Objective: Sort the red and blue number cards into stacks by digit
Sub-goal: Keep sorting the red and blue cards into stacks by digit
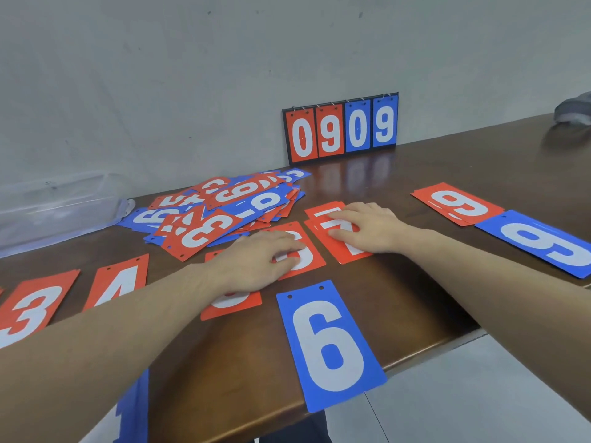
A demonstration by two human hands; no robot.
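A loose pile of red and blue number cards (pixel 224 212) lies at the table's back left. My left hand (pixel 259 260) rests flat on a red card (pixel 303 257) in the middle, covering its digit. To its right, my right hand (pixel 367 227) presses flat on a small stack of red 7 cards (pixel 342 247). A blue 6 card (pixel 329 343) lies near the front edge, overhanging it. Red 3 (pixel 32 308) and red 4 (pixel 121 282) cards sit at the left. A red 9 stack (pixel 457 204) and a blue 9 card (pixel 543 243) lie at the right.
A flip scoreboard (pixel 342 127) reading 0909 leans against the grey wall. A clear plastic bag (pixel 57 209) lies at the far left. Another red card (pixel 230 305) shows under my left forearm, and a blue card (pixel 134 410) hangs off the front edge.
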